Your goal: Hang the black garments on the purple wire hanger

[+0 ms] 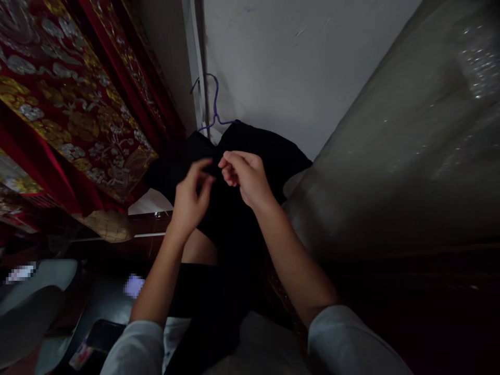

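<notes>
A black garment [250, 140] hangs in front of me on a purple wire hanger [215, 104]. My left hand [191, 198] is over the garment's front, slightly blurred, with its thumb and bent fingers apart and nothing visible between them. Just to the right, my right hand [248, 174] is closed, its thumb pressed against the curled fingers near the garment's neck opening. Whatever those fingertips pinch, if anything, is too small or dark to make out. The two hands are close together but not touching.
Red cloth with gold and silver embroidery [89, 114] hangs at the left. A large wrapped, plastic-looking bulk [390, 156] fills the right side. Behind the garment are a pale wall [297, 62] and a narrow upright post [198, 57]. A grey-green chair [58, 271] stands lower left.
</notes>
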The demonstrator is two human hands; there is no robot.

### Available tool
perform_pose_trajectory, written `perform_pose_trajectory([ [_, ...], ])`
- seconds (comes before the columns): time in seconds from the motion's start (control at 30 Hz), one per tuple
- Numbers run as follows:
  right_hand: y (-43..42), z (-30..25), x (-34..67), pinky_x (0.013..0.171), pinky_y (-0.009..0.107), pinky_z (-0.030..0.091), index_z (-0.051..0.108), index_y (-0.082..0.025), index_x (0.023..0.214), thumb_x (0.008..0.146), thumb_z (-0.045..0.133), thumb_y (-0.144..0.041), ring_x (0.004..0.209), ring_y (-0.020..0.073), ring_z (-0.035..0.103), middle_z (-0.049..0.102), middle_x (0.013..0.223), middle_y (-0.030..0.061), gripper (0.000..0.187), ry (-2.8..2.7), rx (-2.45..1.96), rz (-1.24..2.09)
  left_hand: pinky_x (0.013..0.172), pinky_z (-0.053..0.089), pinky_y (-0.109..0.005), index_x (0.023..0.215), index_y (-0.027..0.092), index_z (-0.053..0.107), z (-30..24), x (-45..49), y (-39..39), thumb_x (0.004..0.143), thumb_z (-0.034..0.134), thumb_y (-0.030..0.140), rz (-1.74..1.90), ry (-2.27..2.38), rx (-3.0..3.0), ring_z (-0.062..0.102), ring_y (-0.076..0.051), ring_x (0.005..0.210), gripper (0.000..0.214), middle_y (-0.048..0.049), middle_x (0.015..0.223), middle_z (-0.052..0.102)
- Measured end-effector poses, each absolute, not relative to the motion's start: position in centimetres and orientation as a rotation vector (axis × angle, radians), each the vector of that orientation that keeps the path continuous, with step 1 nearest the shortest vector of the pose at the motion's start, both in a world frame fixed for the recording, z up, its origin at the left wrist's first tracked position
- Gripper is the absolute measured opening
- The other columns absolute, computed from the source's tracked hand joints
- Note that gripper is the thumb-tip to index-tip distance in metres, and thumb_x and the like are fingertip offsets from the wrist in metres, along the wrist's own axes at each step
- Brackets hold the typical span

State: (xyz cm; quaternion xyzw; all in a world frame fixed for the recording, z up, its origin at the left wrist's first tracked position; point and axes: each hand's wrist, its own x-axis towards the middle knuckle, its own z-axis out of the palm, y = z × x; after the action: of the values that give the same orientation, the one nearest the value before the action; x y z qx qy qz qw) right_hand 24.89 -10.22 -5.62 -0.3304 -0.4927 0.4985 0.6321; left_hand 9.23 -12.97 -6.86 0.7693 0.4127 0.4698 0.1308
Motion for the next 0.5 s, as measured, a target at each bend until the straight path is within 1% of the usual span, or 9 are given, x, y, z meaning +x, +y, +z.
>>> perform_pose_trajectory([
  [0.03,-10.3,-5.6,24.9,0.039,0.017,0.029,0.063,-0.016,0.070,0.089,0.068,-0.043,0.041,0.0046,0.044,0.053,0.052,-0.0033,0.033,-1.161,-0.751,1.129,0.087,0.052,-0.028,0.129,0.020,0.061,-5.5,9.6,-12.3,0.102,0.053,0.022,1.458,1.162,2.302,0.070,-0.016,0.093,0.028,-0.0048,0.104,0.074],
  [0.07,-10.4,-5.6,25.0,0.040,0.017,0.029,0.064,-0.016,0.070,0.089,0.067,-0.043,0.041,0.0048,0.044,0.053,0.051,-0.0033,0.033,-1.193,-0.747,1.109,0.086,0.052,-0.027,0.122,0.019,0.064,-4.4,10.0,-11.7,0.103,0.054,0.023,1.495,1.129,2.380,0.070,-0.015,0.092,0.023,-0.0043,0.101,0.074],
  [0.13,-10.4,-5.5,25.1,0.041,0.018,0.030,0.064,-0.017,0.070,0.091,0.066,-0.043,0.042,0.0052,0.043,0.052,0.050,-0.0035,0.033,-1.247,-0.745,1.036,0.082,0.051,-0.025,0.103,0.017,0.067,-3.0,10.8,-10.9,0.103,0.056,0.025,1.481,1.105,2.508,0.068,-0.014,0.086,0.014,-0.0031,0.091,0.073],
  [0.2,-10.2,-5.6,25.2,0.042,0.019,0.031,0.065,-0.017,0.069,0.092,0.065,-0.040,0.043,0.0057,0.044,0.052,0.050,-0.0033,0.033,-1.286,-0.768,0.929,0.077,0.049,-0.024,0.092,0.017,0.065,-2.1,11.4,-10.6,0.104,0.057,0.031,1.532,1.118,2.543,0.066,-0.013,0.079,0.020,-0.0017,0.083,0.069],
  [0.3,-9.9,-6.6,24.9,0.046,0.020,0.032,0.065,-0.016,0.066,0.093,0.062,-0.033,0.045,0.0060,0.046,0.052,0.049,-0.0030,0.032,-1.299,-0.837,0.817,0.078,0.046,-0.025,0.093,0.018,0.063,-0.9,10.7,-9.9,0.106,0.054,0.043,1.894,1.037,2.433,0.062,-0.012,0.079,0.029,-0.0011,0.084,0.064],
  [0.4,-10.5,-8.8,24.1,0.049,0.021,0.034,0.066,-0.016,0.064,0.091,0.061,-0.030,0.046,0.0062,0.047,0.052,0.049,-0.0030,0.031,-1.267,-0.873,0.861,0.080,0.045,-0.028,0.092,0.020,0.060,-0.7,6.7,-8.1,0.104,0.054,0.053,2.262,0.950,2.072,0.059,-0.012,0.082,0.036,0.0001,0.084,0.059],
  [0.43,-11.0,-9.7,23.8,0.049,0.021,0.035,0.066,-0.016,0.064,0.090,0.061,-0.031,0.045,0.0063,0.047,0.052,0.048,-0.0031,0.030,-1.251,-0.877,0.900,0.081,0.045,-0.029,0.092,0.021,0.059,-1.1,4.7,-7.3,0.103,0.054,0.057,2.281,0.966,1.928,0.060,-0.013,0.085,0.038,0.0011,0.082,0.057],
  [0.47,-11.6,-10.7,23.5,0.048,0.021,0.034,0.065,-0.016,0.063,0.089,0.061,-0.031,0.044,0.0063,0.046,0.052,0.048,-0.0032,0.030,-1.233,-0.882,0.943,0.082,0.045,-0.030,0.093,0.023,0.057,-1.8,2.7,-6.4,0.106,0.046,0.060,2.206,1.001,1.809,0.062,-0.014,0.091,0.040,0.0017,0.081,0.057],
  [0.5,-12.3,-11.6,23.2,0.048,0.021,0.034,0.065,-0.016,0.062,0.088,0.062,-0.032,0.044,0.0064,0.046,0.052,0.047,-0.0033,0.030,-1.214,-0.888,0.986,0.082,0.046,-0.032,0.092,0.024,0.056,-2.7,0.6,-5.7,0.108,0.034,0.062,2.043,1.034,1.754,0.063,-0.015,0.098,0.046,0.0014,0.080,0.058],
])
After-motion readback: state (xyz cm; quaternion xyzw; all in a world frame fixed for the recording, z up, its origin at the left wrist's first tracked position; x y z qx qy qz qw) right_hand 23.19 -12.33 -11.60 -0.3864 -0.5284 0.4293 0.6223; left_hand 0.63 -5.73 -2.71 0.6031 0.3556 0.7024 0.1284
